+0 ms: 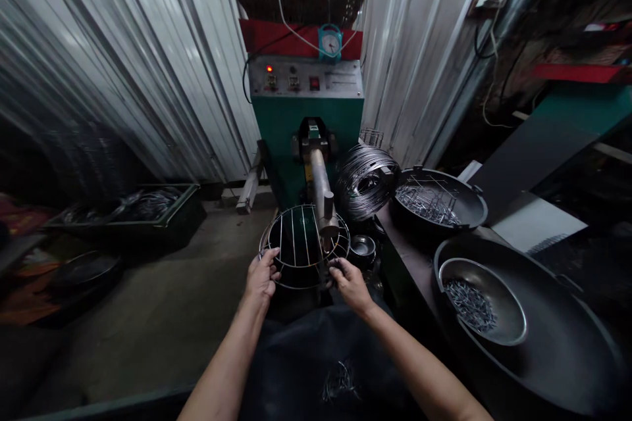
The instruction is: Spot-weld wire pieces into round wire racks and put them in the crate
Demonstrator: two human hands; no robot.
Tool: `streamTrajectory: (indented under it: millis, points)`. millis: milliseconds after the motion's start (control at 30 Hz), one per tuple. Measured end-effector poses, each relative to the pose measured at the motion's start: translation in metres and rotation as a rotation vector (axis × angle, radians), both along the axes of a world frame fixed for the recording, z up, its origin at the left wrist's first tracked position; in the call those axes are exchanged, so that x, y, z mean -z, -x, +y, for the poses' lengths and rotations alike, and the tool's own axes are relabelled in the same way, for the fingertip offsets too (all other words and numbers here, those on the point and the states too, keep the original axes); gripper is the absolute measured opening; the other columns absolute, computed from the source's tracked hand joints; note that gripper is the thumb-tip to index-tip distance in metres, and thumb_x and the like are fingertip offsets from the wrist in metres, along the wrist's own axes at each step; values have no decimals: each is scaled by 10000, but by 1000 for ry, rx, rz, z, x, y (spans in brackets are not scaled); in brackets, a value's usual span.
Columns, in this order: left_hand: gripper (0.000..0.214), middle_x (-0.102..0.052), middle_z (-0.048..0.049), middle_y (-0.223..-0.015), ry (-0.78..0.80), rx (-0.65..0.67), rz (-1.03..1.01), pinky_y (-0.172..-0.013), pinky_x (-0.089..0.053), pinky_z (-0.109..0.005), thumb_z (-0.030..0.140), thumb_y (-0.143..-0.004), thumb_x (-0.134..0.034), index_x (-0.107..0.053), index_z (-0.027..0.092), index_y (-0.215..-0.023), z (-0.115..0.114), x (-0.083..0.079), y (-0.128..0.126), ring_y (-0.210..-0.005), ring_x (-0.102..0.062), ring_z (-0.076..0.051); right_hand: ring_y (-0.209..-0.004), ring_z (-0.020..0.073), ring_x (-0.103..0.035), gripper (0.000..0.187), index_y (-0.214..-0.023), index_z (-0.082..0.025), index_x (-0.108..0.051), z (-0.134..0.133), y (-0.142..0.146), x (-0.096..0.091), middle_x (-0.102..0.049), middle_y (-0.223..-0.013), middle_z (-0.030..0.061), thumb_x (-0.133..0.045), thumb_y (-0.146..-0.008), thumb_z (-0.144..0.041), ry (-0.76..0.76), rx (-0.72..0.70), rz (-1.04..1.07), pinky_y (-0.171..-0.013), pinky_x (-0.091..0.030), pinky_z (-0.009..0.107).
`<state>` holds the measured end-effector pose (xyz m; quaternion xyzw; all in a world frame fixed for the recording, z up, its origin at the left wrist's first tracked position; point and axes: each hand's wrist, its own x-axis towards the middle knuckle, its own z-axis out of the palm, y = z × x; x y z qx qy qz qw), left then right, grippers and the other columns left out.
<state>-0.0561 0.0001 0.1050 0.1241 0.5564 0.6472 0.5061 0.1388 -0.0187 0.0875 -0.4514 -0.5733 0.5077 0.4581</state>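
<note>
A round wire rack (pixel 295 237), with two rings joined by thin bars, is at the front of a green spot-welding machine (pixel 276 122). My left hand (pixel 261 274) is closed on the rack's rim at its left front. At the right front, my right hand (pixel 349 281) makes a pinch close to the rim, under the welder's metal arm (pixel 320 174). What lies between those fingertips is too small to make out. The arm's blunt tip (pixel 328 227) comes down inside the rack's right side. Short wire pieces (pixel 340 381) lie on the dark cloth over my lap.
To the right are a wire coil (pixel 368 181), a wide pan (pixel 481 207) of wire pieces, and a metal bowl (pixel 513 306) of short wires inside a larger pan (pixel 567 355). A green bin (pixel 195 210) stands left. A small clock (pixel 330 43) sits above the panel.
</note>
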Motion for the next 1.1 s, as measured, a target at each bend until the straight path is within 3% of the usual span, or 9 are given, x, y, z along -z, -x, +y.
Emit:
streamTrajectory:
  millis: [400, 633, 967, 1100]
  points:
    - [429, -280, 134, -437, 53, -30, -33, -341, -172, -172, 287, -410, -734, -369, 198, -614, 4, -1, -1, -341, -199, -13, -471, 89, -540, 178, -796, -190, -527, 6, 1, -4, -597, -691, -14, -524, -761, -364, 33, -9, 37, -460, -388, 209]
    - [435, -273, 137, -454, 3, -31, -33, -341, -163, -168, 299, -410, -741, -388, 193, -640, 2, 1, -1, -346, -194, -9, -465, 87, -536, 192, -806, -193, -530, 9, 3, -2, -606, -691, -13, -524, -759, -379, 36, 5, 61, -464, -391, 212]
    - [459, -282, 130, -439, 89, -81, -35, -327, -153, -166, 252, -378, -756, -354, 199, -595, 8, 1, 0, -344, -207, -11, -439, 73, -516, 202, -769, -191, -525, 8, 2, -9, -594, -658, -27, -543, -750, -391, 58, -11, 77, -438, -377, 199]
    - [410, -274, 128, -445, 104, -100, 5, -325, -168, -180, 281, -412, -738, -382, 195, -595, 7, 3, -1, -336, -212, -16, -498, 100, -556, 272, -844, -185, -549, 6, 0, -6, -623, -732, 9, -570, -729, -431, 78, 57, 168, -426, -397, 202]
